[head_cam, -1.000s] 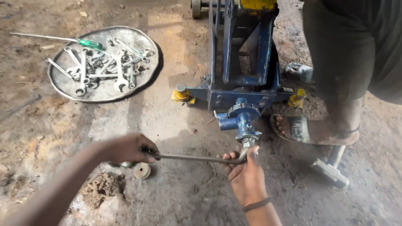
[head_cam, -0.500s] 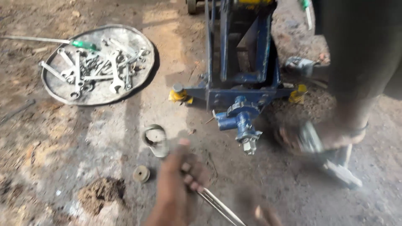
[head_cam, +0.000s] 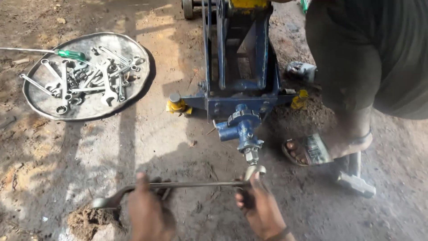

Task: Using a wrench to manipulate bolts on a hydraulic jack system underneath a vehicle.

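A long metal ring spanner (head_cam: pixel 191 184) lies level between my hands, low in the view. My left hand (head_cam: pixel 149 209) is shut around its left part, and my right hand (head_cam: pixel 261 207) is shut on it near the right ring end (head_cam: pixel 255 171). That end sits just below the nut (head_cam: pixel 250 156) at the bottom of the blue valve fitting (head_cam: pixel 240 127) on a blue floor jack (head_cam: pixel 238 67). I cannot tell whether the ring touches the nut.
A round metal tray (head_cam: pixel 40 107) at the upper left holds several spanners and a green-handled screwdriver (head_cam: pixel 67 54). Another person stands at the right, with a sandalled foot (head_cam: pixel 312 149) close to the jack. A hammer (head_cam: pixel 354 180) lies beside that foot. The ground is dirt.
The spanner came off the nut and swung away, then returned level below it. Both my hands have shifted lower in the view and grip it again.
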